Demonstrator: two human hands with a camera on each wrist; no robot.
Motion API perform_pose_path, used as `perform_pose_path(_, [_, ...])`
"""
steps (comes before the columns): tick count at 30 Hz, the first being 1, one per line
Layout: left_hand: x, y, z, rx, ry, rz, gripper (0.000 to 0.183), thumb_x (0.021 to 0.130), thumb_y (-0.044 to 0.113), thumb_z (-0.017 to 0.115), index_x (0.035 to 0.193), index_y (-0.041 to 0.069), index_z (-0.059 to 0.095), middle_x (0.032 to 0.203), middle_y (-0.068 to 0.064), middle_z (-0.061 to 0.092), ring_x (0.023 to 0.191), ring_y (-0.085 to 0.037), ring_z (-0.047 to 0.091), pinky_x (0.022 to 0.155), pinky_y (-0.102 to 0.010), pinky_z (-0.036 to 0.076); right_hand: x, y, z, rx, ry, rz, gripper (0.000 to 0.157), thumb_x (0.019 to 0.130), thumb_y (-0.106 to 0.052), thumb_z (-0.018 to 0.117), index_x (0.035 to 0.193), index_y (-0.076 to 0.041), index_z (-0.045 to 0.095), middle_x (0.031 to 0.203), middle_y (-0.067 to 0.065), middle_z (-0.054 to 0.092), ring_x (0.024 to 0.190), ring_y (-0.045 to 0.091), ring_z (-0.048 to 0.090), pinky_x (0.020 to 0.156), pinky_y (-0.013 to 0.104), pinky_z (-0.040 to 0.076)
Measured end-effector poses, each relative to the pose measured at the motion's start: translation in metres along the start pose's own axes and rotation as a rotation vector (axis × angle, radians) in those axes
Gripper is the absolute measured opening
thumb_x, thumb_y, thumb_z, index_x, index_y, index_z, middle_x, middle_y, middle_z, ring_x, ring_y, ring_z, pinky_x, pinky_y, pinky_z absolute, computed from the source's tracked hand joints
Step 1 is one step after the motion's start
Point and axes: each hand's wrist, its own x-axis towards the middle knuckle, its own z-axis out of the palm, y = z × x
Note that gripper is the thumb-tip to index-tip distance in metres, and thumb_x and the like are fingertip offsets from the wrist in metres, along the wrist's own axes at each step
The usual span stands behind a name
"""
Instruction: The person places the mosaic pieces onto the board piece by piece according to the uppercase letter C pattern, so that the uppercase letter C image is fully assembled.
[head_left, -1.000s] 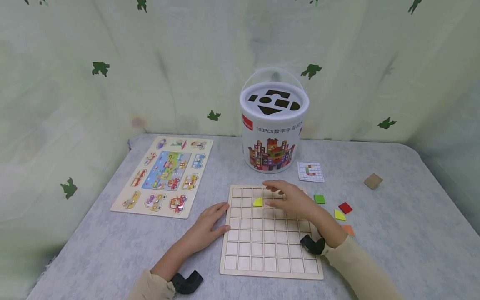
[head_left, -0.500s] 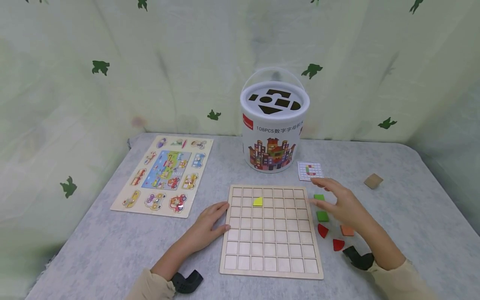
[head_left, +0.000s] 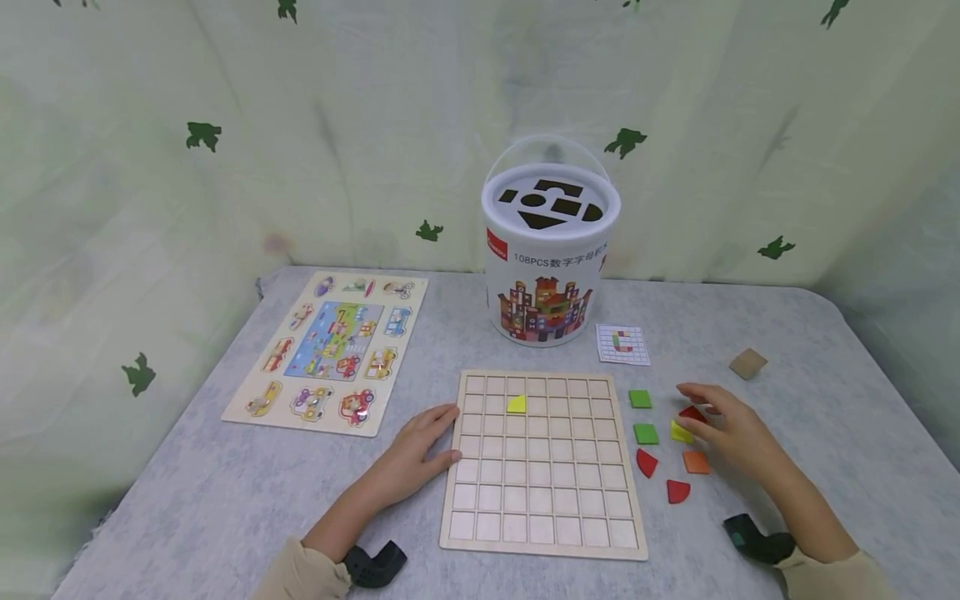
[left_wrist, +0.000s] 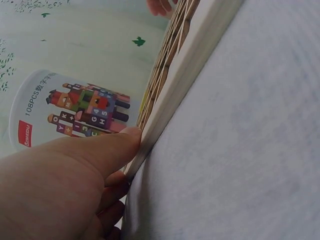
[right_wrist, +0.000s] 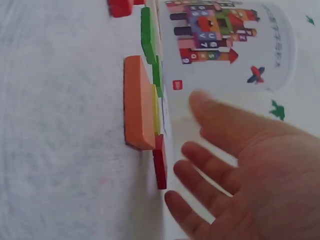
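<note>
A wooden grid board point(head_left: 538, 475) lies in front of the person, with one yellow quarter-round tile point(head_left: 517, 405) in a cell of its second row. The left hand point(head_left: 417, 446) rests at the board's left edge, thumb and fingers touching the rim. Beyond the board's right side, the right hand point(head_left: 738, 433) hovers over a red tile point(head_left: 692, 413) and a second yellow tile point(head_left: 681, 432), fingers loosely bent. In the right wrist view a gap shows between its fingertips and the red tile; nothing is held. An orange square tile point(head_left: 696, 462) lies just nearer.
Two green squares point(head_left: 646, 434) and two red quarter-rounds point(head_left: 678, 492) lie right of the board. A pattern card point(head_left: 622, 345) sits near the white bucket point(head_left: 551, 250). A vehicle puzzle board point(head_left: 326, 354) is at the left, a brown block point(head_left: 747, 363) at the far right.
The right hand has moved right, from over the board to above the red and yellow tiles. The left hand stays at the board's edge.
</note>
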Motion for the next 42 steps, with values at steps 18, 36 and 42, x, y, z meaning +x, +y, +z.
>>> perform_pose_path(18, [0.000, -0.001, 0.002, -0.005, -0.003, 0.002, 0.063, 0.087, 0.028, 0.061, 0.139, 0.006, 0.034, 0.141, -0.008, 0.032, 0.129, -0.027, 0.025, 0.101, -0.046, 0.025, -0.005, 0.019, 0.001, -0.132, 0.013, 0.106, 0.046, 0.077, -0.011, 0.071, 0.114, 0.006, 0.051, 0.108, 0.025, 0.050, 0.100, 0.041, 0.049, 0.079, 0.051, 0.044])
perform_pose_path(36, [-0.001, 0.001, 0.000, -0.008, -0.004, -0.006, 0.063, 0.087, 0.028, 0.061, 0.139, 0.006, 0.034, 0.141, -0.008, 0.032, 0.129, -0.027, 0.024, 0.101, -0.047, 0.024, -0.001, 0.006, -0.001, -0.097, -0.021, 0.107, 0.038, 0.079, -0.006, 0.068, 0.111, 0.004, 0.054, 0.104, 0.023, 0.053, 0.090, 0.035, 0.052, 0.074, 0.046, 0.049])
perform_pose_path(42, [0.000, 0.000, 0.001, -0.001, 0.006, 0.012, 0.063, 0.087, 0.029, 0.060, 0.139, 0.004, 0.034, 0.141, -0.009, 0.032, 0.129, -0.028, 0.025, 0.100, -0.048, 0.025, 0.008, 0.021, 0.006, -0.121, 0.020, -0.005, 0.040, 0.081, -0.024, 0.068, 0.115, -0.006, 0.056, 0.105, 0.008, 0.055, 0.091, 0.022, 0.051, 0.069, 0.035, 0.051])
